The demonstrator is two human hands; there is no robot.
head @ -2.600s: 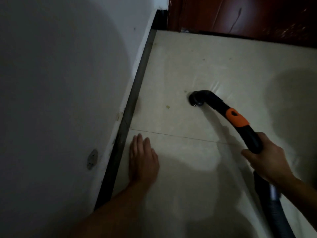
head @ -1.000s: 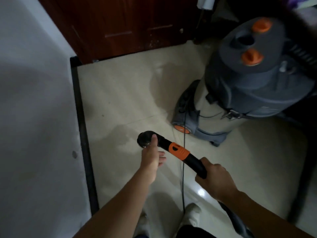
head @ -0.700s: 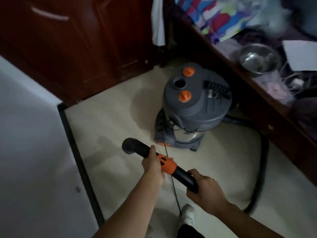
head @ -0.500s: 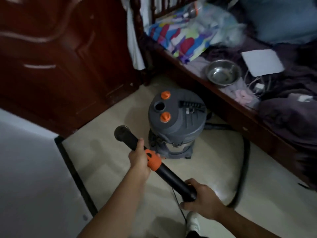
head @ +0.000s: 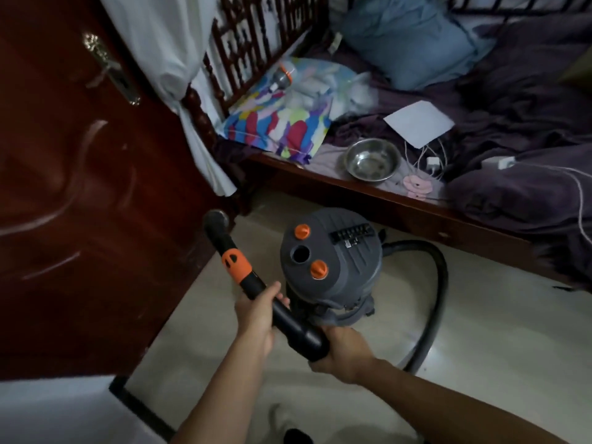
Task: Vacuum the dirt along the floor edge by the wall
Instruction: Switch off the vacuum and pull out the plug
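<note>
Vacuum wand (head: 253, 285) slanting up-left, nozzle raised off the floor, left hand (head: 256, 315) and right hand (head: 344, 354) both clasping it

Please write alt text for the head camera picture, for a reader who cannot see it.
Two bare hands hold a black vacuum wand raised off the floor, the left hand near its orange collar and the right hand at the hose end. Behind it a grey canister vacuum stands on pale tiles, between a dark red door and a cluttered bed.
</note>
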